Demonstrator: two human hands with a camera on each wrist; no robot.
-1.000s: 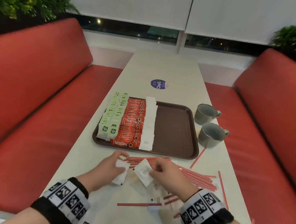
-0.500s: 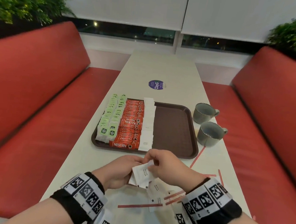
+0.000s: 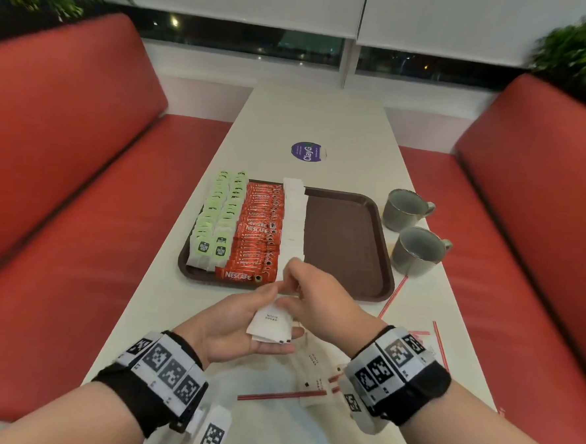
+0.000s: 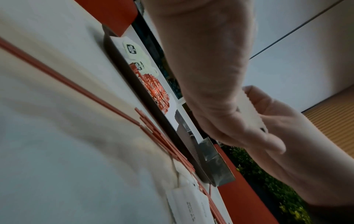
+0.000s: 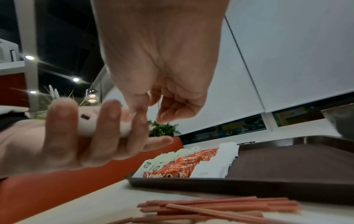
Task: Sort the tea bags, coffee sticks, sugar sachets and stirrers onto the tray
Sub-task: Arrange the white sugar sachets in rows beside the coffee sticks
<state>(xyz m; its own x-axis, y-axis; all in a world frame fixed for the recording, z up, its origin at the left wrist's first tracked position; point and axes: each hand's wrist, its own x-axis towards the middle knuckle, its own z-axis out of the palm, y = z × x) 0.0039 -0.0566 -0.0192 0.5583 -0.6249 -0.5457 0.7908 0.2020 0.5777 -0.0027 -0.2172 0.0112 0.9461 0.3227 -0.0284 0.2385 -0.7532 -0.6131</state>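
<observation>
- Head view: a long white table [image 3: 318, 120] runs between red benches [image 3: 65, 160] toward a window. On it a brown tray [image 3: 348, 245] carries, at its left side, rows of green tea bags [image 3: 217, 224], red coffee sticks [image 3: 260, 230] and white sugar sachets [image 3: 293, 218]; its right half is bare. Two grey mugs [image 3: 411, 229] stand just right of the tray.
- Near the tray's front edge the left hand [image 3: 237, 324], palm up, holds a small stack of sachets [image 3: 271, 325] (printed "white sugar"). The right hand [image 3: 317, 299] pinches another white sachet [image 3: 289, 281] above that stack. Red stirrers [image 3: 281, 394] and loose sachets lie on the table beneath the wrists.
- Left wrist view: blurred; stirrers [image 4: 162, 139] lie beside the tray's rim [image 4: 153, 112].
- Right wrist view: the left hand's fingers [image 5: 107, 121] curl round the stack [image 5: 90, 121]; stirrers [image 5: 220, 207] lie in front of the tray [image 5: 277, 165].
</observation>
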